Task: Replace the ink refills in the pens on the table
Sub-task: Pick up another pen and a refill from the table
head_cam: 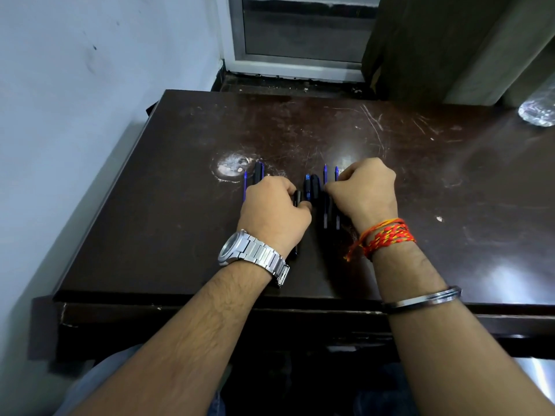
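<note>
Several black pens and thin blue refills lie side by side, pointing away from me, on the dark brown table point(420, 181). My left hand point(271, 210), with a steel watch on the wrist, is curled around a black pen point(297, 198) whose rear end shows below the wrist. A blue refill point(244, 187) and two black pens point(259, 173) lie to its left. Between my hands lies a black and blue pen pair point(310, 187). My right hand point(368, 190) pinches a dark pen point(329, 205) beside two blue refills point(325, 175).
A clear plastic bottle point(537, 111) lies at the table's far right edge. A white worn patch point(232, 166) marks the tabletop behind the pens. A wall runs along the left side, and a window and a curtain stand behind the table.
</note>
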Motion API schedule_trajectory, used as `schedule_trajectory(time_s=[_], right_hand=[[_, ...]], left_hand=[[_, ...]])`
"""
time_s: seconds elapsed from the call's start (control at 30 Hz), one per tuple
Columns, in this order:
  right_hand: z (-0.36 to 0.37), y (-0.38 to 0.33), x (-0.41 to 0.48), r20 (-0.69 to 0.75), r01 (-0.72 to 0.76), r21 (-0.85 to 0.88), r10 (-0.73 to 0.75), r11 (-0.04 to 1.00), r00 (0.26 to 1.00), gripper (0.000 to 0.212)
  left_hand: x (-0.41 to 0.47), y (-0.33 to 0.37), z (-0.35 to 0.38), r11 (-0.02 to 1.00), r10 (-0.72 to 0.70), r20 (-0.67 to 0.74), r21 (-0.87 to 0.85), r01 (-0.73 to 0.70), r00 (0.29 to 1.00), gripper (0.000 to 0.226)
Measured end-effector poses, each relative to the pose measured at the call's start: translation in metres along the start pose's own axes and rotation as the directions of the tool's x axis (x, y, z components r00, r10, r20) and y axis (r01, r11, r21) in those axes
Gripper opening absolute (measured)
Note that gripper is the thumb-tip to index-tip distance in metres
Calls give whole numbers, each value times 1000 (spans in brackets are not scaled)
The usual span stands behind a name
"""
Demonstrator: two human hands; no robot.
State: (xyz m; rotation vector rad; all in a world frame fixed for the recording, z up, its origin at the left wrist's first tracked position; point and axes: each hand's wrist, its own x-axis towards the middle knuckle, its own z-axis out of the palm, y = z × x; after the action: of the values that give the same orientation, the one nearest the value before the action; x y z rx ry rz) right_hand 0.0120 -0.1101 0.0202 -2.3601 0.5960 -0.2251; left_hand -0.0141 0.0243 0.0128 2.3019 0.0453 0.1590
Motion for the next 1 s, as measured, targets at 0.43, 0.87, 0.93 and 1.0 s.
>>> schedule_trajectory(time_s=[0.43, 0.87, 0.93, 1.0], right_hand=[[2, 0, 1, 67, -3, -50, 6, 999, 998, 20], [0, 1, 4, 52, -15, -84, 20, 996, 998, 23], [0, 1, 3, 53, -15, -84, 19, 996, 998, 23], [-1, 2, 3, 52, -14, -77, 18, 997, 999, 23]], left_hand=[[1, 0, 1, 1000, -15, 0, -3, 15, 1000, 15], [2, -1, 1, 1000, -4, -2, 6, 4, 1000, 16], [2, -1, 1, 1000, -8, 1, 8, 8, 1000, 14], [1, -1, 1, 1000, -5, 2, 7, 5, 1000, 12]])
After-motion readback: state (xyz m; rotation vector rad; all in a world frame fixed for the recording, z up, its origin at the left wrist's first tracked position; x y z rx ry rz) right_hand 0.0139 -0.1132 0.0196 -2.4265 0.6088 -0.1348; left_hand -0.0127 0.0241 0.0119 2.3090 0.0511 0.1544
